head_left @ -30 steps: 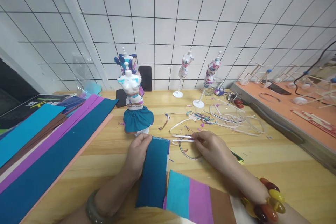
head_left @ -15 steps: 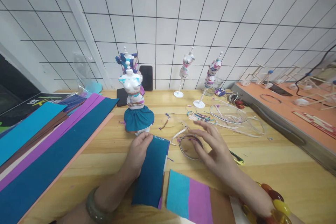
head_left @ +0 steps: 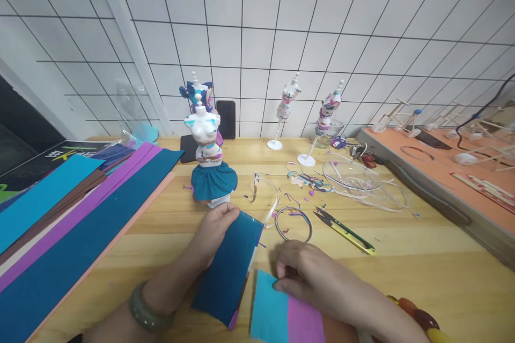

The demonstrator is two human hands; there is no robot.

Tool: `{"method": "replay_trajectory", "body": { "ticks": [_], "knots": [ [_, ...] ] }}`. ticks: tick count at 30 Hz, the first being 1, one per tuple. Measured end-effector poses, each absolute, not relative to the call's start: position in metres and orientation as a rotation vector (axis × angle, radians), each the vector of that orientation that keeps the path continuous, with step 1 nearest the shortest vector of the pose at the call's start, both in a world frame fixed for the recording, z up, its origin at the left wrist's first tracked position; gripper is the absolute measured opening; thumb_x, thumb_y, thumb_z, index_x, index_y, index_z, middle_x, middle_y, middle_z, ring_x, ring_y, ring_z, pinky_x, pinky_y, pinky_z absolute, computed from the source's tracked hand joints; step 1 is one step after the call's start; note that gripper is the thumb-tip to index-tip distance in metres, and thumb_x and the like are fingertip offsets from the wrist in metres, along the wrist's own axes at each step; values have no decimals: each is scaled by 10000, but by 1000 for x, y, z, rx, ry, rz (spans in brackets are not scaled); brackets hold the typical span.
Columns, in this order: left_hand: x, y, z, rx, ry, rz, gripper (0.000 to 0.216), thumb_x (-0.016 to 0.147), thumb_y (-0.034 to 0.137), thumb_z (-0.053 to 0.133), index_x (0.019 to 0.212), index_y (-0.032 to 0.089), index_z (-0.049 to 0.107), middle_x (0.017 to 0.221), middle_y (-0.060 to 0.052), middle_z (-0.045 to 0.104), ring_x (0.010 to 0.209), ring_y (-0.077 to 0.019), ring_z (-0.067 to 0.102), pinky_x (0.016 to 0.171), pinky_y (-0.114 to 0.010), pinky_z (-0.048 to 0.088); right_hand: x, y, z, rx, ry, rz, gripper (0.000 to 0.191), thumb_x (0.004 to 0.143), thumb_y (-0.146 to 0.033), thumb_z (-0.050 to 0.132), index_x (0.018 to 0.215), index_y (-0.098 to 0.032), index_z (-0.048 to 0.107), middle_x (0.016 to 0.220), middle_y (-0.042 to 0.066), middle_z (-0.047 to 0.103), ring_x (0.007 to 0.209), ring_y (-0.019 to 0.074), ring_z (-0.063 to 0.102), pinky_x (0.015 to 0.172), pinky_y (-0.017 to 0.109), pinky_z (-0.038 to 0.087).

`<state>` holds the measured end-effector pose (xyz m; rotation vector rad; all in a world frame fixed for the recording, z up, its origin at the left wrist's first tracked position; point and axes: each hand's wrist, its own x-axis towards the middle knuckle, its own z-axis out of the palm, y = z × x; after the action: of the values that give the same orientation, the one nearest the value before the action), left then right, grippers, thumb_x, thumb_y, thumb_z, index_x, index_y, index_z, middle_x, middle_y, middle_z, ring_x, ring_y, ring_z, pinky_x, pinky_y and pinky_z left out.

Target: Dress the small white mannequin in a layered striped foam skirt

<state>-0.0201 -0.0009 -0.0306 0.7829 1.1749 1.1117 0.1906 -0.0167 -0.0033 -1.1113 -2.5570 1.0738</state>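
My left hand [head_left: 217, 230] pinches the top corner of a dark teal piece of crepe paper [head_left: 229, 273]. A shiny clear strip runs along its top edge, with other coloured layers showing at its right side. My right hand [head_left: 309, 273] is closed at the upper edge of a striped crepe paper piece [head_left: 270, 308] in light blue, purple and brown, and covers part of it. Just behind my left hand stands a small white dress form [head_left: 202, 127] wearing a gathered teal skirt [head_left: 214, 181]. A ring-shaped bangle [head_left: 277, 221] and yellow-green thread snips [head_left: 348, 233] lie beyond my right hand.
Long crepe paper strips [head_left: 92, 230] cover the left side of the table. Two small dress forms on stands [head_left: 274, 144] are at the back, near a black phone [head_left: 226, 119]. Tangled ribbon scraps [head_left: 362, 182] lie back right. An orange board [head_left: 434, 171] with wheeled stick models borders the right.
My right hand has come down and towards me from over the bangle onto the striped paper, uncovering the snips. The teal paper's lower end has swung left and the striped paper has shifted slightly.
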Motion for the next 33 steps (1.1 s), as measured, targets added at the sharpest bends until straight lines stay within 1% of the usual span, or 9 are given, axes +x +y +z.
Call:
{"method": "replay_trajectory", "body": {
  "ticks": [5,12,15,19,22,26,29,31,33],
  "knots": [
    [-22,1,-31,777,1134,1095,222,713,351,633,679,173,505,504,69,472,438,-63,405,432,-166,327,190,-13,-6,-1213,-2306,1327,107,779,-281,607,777,-181,568,700,-21,577,625,108,507,542,197,368],
    [-22,-3,-32,785,996,1068,202,740,350,615,679,180,525,523,59,484,453,-69,424,453,-179,315,178,3,-22,-1320,-1982,1054,167,827,-310,529,850,-158,595,759,29,576,634,134,471,571,244,366],
    [-21,-5,-31,803,994,1025,198,744,346,617,681,182,526,528,52,508,455,-75,454,455,-178,327,172,9,-21,-1215,-1941,1139,232,849,-352,489,764,-161,592,679,11,542,640,139,469,578,243,360],
    [-21,-5,-29,850,980,968,201,769,350,593,692,181,517,545,36,537,478,-92,504,472,-183,364,168,13,-22,-1201,-1839,1242,310,834,-375,474,607,-167,501,562,-31,426,555,109,398,529,222,320],
    [-22,-4,-30,862,1007,973,198,779,348,581,701,178,516,536,50,492,458,-73,454,454,-170,334,168,14,-24,-1267,-1827,1213,314,834,-368,458,594,-167,481,546,-43,382,525,99,371,503,215,297],
    [-23,-3,-31,835,1018,1019,193,762,333,593,682,175,516,527,54,447,455,-72,405,445,-174,311,182,15,-12,-1348,-2050,970,283,874,-342,415,705,-165,557,633,-9,530,594,125,485,553,223,350],
    [-22,-3,-30,800,1005,1068,183,744,321,601,656,183,518,531,51,434,470,-84,395,457,-189,327,207,18,2,-1639,-2306,454,187,866,-255,447,821,-166,606,770,60,628,700,189,577,612,270,382],
    [-20,-3,-30,771,1015,1105,176,730,310,611,637,193,517,543,47,433,483,-92,396,465,-195,337,224,20,5,-1864,-2431,148,158,832,-140,460,779,-137,610,783,125,642,744,245,605,609,301,395],
    [-20,-4,-31,736,1030,1144,159,719,306,618,637,202,530,570,36,455,509,-105,415,476,-203,351,235,20,2,-2035,-2474,5,184,780,-32,450,751,-119,610,744,154,651,704,265,625,567,307,398]
  ]
}}
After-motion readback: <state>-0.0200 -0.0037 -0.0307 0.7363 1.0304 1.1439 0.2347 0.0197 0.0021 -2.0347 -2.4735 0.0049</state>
